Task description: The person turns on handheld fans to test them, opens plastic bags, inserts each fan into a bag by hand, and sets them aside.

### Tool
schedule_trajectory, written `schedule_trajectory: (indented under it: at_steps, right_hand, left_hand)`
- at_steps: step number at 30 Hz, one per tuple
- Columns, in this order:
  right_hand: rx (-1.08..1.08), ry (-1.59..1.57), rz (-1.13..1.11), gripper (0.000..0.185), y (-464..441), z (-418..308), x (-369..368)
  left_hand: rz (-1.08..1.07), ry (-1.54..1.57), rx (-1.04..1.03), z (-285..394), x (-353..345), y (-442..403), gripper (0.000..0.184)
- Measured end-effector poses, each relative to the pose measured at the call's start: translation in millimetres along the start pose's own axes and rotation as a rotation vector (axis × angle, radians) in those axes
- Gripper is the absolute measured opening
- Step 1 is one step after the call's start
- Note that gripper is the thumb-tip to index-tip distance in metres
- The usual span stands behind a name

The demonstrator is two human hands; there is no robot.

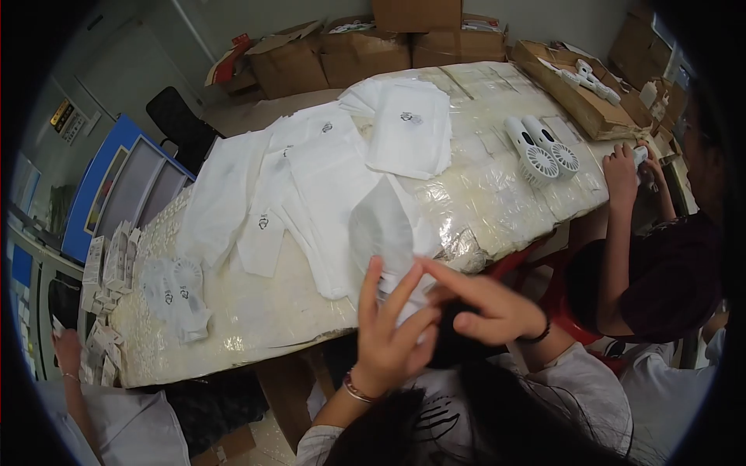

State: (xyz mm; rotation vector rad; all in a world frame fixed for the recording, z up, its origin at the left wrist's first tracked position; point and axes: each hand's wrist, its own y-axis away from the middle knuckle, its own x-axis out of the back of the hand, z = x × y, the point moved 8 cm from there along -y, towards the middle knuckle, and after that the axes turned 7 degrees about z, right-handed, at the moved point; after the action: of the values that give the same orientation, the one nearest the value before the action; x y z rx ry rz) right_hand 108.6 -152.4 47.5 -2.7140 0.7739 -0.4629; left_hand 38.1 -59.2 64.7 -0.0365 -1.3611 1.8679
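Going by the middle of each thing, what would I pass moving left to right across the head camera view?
Small boxes, bagged fans, left hand behind which a translucent bag shows, right hand, two bare handheld fans, a co-worker's hand.

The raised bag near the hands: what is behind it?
White bags lie on the table, visible past the left edge of the raised bag; what it covers cannot be seen.

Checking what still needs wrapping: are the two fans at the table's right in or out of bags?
Out: both fans lie bare on the table, their grilles and handles uncovered.
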Motion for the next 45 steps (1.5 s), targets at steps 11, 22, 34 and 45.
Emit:
schedule_trajectory:
  at_steps: [11, 22, 34, 45]
  right_hand:
    - [-0.290, 1.247, 0.227, 0.070, -19.3, 55.8, 279.7]
    - [-0.182, 1.272, -0.103, 0.043, -54.7, 43.3, 205.2]
    - [-0.245, 0.142, 0.402, 0.039, -25.3, 39.8, 123.0]
    - [-0.074, -0.325, 0.676, 0.039, -8.6, 66.7, 102.4]
  left_hand:
    - [0.021, -0.662, 0.290, -111.8, 155.1, 44.3, 0.011]
    - [-0.067, -0.754, 0.090, -100.7, 118.3, 6.8, 0.019]
    - [-0.484, 0.122, 0.353, -82.5, -4.9, -2.9, 0.020]
    - [-0.440, 0.072, 0.388, -84.4, -6.3, -2.2, 0.010]
